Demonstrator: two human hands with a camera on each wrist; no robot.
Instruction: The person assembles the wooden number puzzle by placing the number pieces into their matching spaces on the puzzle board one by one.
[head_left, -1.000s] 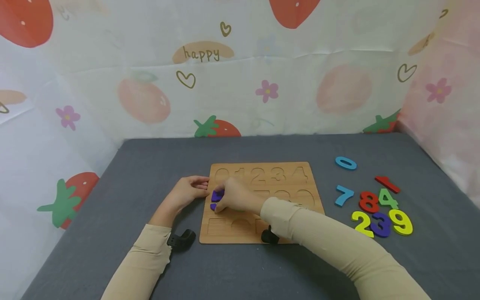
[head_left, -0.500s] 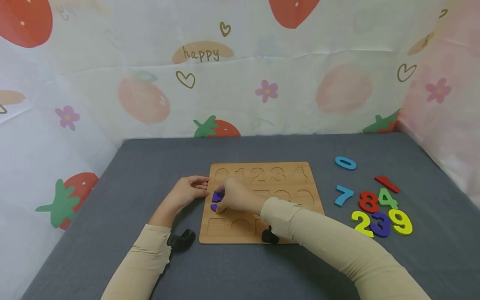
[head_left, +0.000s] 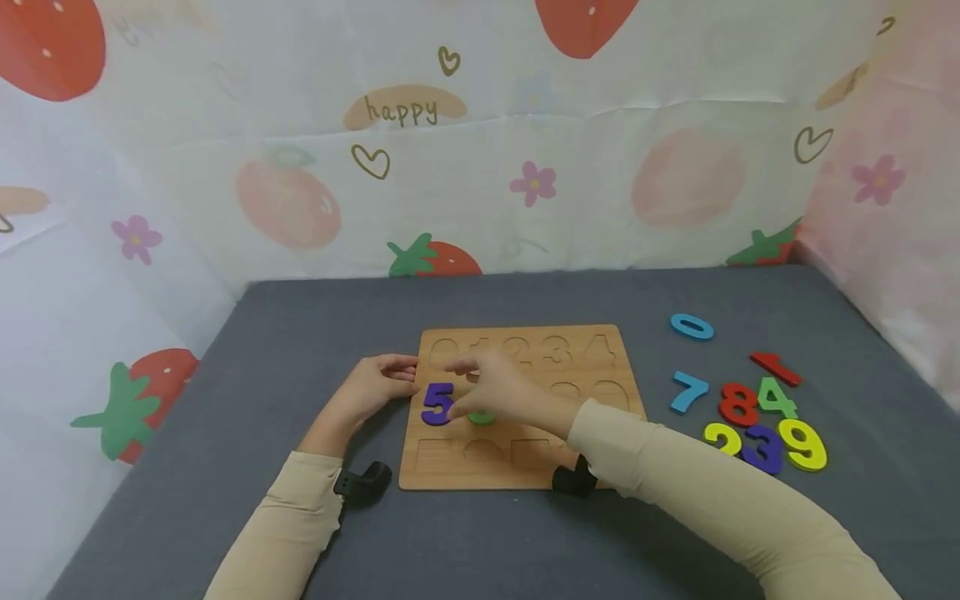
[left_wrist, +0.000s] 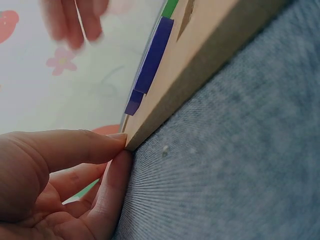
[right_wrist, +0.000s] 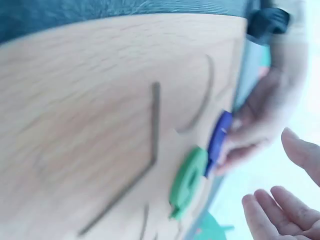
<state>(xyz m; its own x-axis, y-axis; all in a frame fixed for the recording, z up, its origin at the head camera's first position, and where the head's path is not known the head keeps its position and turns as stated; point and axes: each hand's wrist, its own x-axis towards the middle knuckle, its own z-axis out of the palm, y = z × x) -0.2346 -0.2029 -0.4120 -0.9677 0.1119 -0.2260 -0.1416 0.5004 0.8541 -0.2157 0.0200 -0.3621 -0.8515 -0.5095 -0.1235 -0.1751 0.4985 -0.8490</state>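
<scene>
A wooden number board [head_left: 487, 478] lies on the grey cloth in the head view. My left hand [head_left: 375, 383] pinches its left edge, thumb on top, as the left wrist view shows. Purple number 5 [head_left: 437, 405] sits at the left of the middle row, standing proud of the surface in the left wrist view. To its right a green number [right_wrist: 188, 180] is partly covered by my right hand [head_left: 501, 390] in the head view. That hand hovers over the board, thumb and fingers apart, holding nothing.
Right of the board lie loose numbers: blue 0 [head_left: 692, 327], blue 7 [head_left: 687, 392], red 1 [head_left: 776, 368], red 8 [head_left: 738, 404], green 4 [head_left: 776, 397], yellow 2 [head_left: 722, 437], purple 3 [head_left: 762, 450] and yellow 9 [head_left: 802, 444]. A patterned curtain [head_left: 585, 233] stands behind the table.
My right hand has let go of the purple 5 and moved right and up from it, uncovering the 5 and part of the green number. My left hand keeps its place.
</scene>
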